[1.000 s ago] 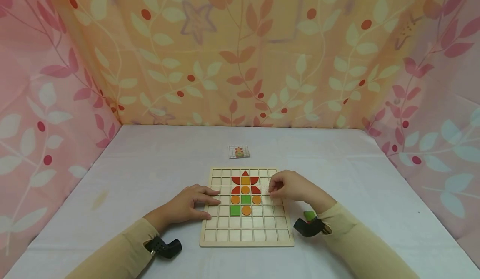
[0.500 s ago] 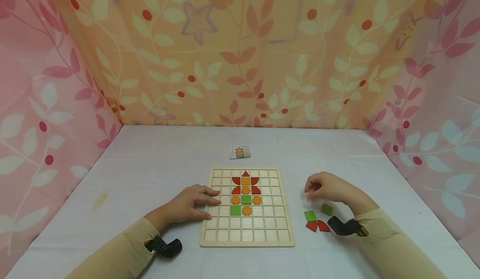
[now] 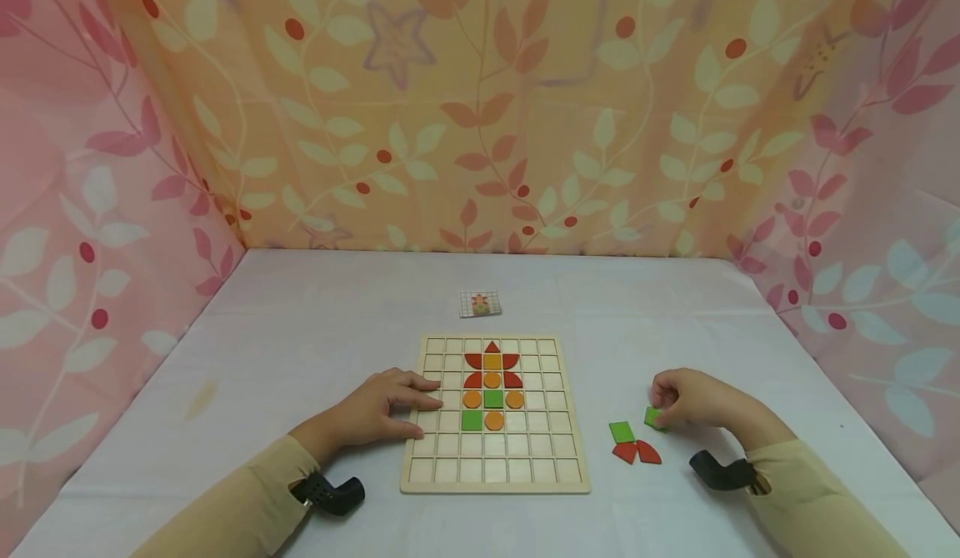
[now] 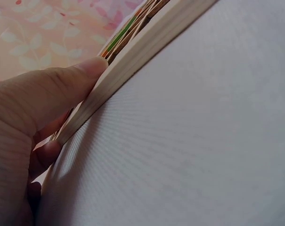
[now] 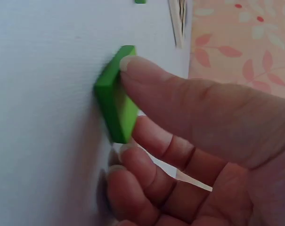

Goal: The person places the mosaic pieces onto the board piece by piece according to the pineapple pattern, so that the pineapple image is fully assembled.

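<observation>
A wooden grid board lies mid-table, bearing red, orange, yellow and green shapes. My left hand rests at the board's left edge with fingers spread over the frame; in the left wrist view its thumb touches the rim. Right of the board, my right hand is at a green square tile. In the right wrist view, the thumb lies on the face of that green tile and curled fingers meet its edge, pinching it.
Beside the right hand lie another green square tile and two red pieces, one a triangle-like piece, the other a quarter circle. A small pattern card lies beyond the board. Patterned cloth walls the table's back and sides.
My right hand has moved right and toward me, from the board's right side to the green square tile, uncovering the loose pieces. My left hand has stayed on the board.
</observation>
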Available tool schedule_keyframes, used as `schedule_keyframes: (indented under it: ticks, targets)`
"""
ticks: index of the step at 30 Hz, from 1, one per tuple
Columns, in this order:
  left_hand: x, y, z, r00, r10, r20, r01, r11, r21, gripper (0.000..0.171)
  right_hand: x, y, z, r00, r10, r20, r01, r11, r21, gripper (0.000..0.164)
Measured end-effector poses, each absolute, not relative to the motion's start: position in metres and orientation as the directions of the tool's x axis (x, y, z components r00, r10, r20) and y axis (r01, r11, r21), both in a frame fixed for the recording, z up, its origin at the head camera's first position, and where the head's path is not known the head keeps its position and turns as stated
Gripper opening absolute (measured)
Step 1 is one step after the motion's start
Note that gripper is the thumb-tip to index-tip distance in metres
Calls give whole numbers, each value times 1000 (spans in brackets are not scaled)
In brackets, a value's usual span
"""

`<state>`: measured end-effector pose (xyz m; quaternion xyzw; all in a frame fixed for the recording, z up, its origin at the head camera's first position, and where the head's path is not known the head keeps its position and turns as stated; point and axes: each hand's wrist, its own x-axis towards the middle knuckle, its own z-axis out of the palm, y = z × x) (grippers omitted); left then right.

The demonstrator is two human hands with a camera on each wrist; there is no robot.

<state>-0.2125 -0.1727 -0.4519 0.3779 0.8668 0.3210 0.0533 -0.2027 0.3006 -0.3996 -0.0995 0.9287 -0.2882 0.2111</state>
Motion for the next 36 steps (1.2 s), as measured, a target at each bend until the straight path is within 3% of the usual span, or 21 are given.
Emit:
schedule_keyframes:
  ticks: [10,19,27,36]
  targets:
    - [-212,-173,-451,-709,688,154,620,503,603,45,-201,297,-401,-902,-280,-329,-59,834,-548,24]
    - [-214,-173,-454,-700,692,176,635,491,597,45,-206,292,-397,-868,-378,-323,-135,805,-578,15]
    - [-213,-173,-452,-703,691,170,633,499,592,45,-215,258,-383,-881,-373,-291,-138,791,-596,11]
    - [-212,-172,-451,-708,688,158,624,506,596,44,-223,216,-384,-847,-486,-217,-261,735,-626,13]
